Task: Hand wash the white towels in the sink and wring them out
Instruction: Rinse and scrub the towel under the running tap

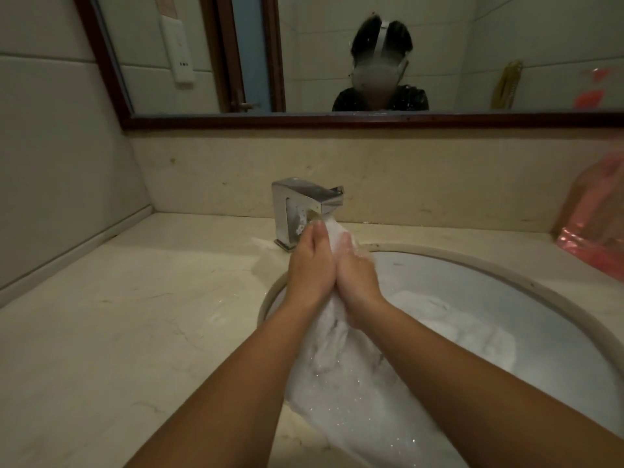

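Pressing together at frame centre, the left hand (312, 261) and right hand (354, 271) squeeze a white towel (332, 336) under the tap (305, 211), above the sink (506, 265). Suds hanging over the near rim could drip onto the tabletop (135, 315).

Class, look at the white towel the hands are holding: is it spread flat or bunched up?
Bunched up. The left hand and right hand grip the towel in a crumpled bundle over the sink.

Bare forearms (233, 383), a dark speckled top (410, 97), white head strap (381, 37).
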Motion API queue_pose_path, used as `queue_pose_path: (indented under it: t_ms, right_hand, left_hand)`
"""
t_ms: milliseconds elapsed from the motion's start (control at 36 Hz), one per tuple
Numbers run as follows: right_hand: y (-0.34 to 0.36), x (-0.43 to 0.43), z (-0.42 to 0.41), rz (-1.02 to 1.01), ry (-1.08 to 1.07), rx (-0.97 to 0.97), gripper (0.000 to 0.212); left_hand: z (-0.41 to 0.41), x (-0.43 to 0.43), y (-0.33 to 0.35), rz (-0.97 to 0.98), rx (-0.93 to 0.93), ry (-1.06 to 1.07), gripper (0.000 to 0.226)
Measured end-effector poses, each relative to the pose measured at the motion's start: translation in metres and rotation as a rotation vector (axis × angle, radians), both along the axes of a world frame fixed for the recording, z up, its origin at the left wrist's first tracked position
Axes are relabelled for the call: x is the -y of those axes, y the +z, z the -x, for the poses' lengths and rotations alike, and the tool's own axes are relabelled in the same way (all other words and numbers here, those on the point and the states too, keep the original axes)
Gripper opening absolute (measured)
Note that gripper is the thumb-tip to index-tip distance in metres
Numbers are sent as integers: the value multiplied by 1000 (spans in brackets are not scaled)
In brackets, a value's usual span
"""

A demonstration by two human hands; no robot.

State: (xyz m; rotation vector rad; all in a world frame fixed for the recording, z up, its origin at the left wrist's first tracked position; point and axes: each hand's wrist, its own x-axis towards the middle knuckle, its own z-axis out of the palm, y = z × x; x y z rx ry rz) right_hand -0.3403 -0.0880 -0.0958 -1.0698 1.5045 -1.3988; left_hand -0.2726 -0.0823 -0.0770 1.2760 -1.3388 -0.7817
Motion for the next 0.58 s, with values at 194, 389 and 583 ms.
queue_pose_path:
  t_ms: [194, 389, 583]
  right_hand:
    - [11, -6, 6, 95, 19, -667, 27]
    - [18, -14, 5, 42, -40, -226, 54]
    - [28, -14, 13, -34, -101, 303, 39]
  left_hand:
    - [-5, 14, -3, 50, -27, 89, 48]
    - [-12, 15, -6, 4, -45, 62, 56]
    - [-8, 2, -3, -211, 118, -70, 72]
